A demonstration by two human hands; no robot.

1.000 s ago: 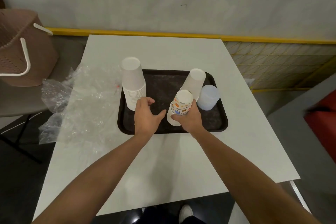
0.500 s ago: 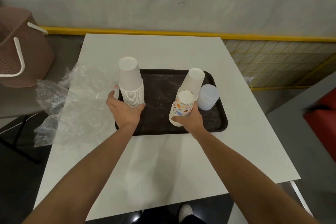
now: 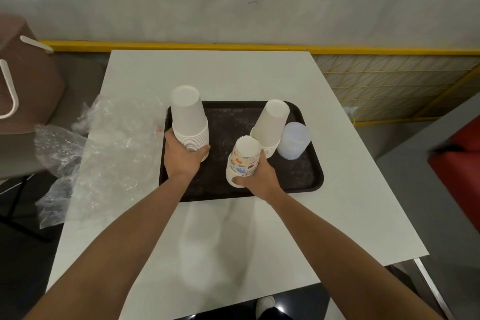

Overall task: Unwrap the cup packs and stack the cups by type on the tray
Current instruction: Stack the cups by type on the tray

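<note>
Left hand [image 3: 181, 161] and right hand [image 3: 259, 176] each grasp 1 stack of upturned cups over the dark tray [image 3: 318, 179] on the white table [image 3: 207, 73]. Far left, a brownish basket [image 3: 28, 86] with white handles stands off the table. Crumpled clear plastic wrap [image 3: 114, 143] lies over the table's left edge, just beside the tray. Next, the left hand's fingers curl round the bottom of a tall plain white paper cup stack [image 3: 188, 117] at the tray's left rim. Near the tray's middle, the right hand grips a printed paper cup stack [image 3: 245, 158], tilted left; whether it touches the tray is unclear. Right behind it stands a 2nd white cup stack [image 3: 271, 125], leaning right and touching a short stack of translucent plastic cups [image 3: 294, 140].
</note>
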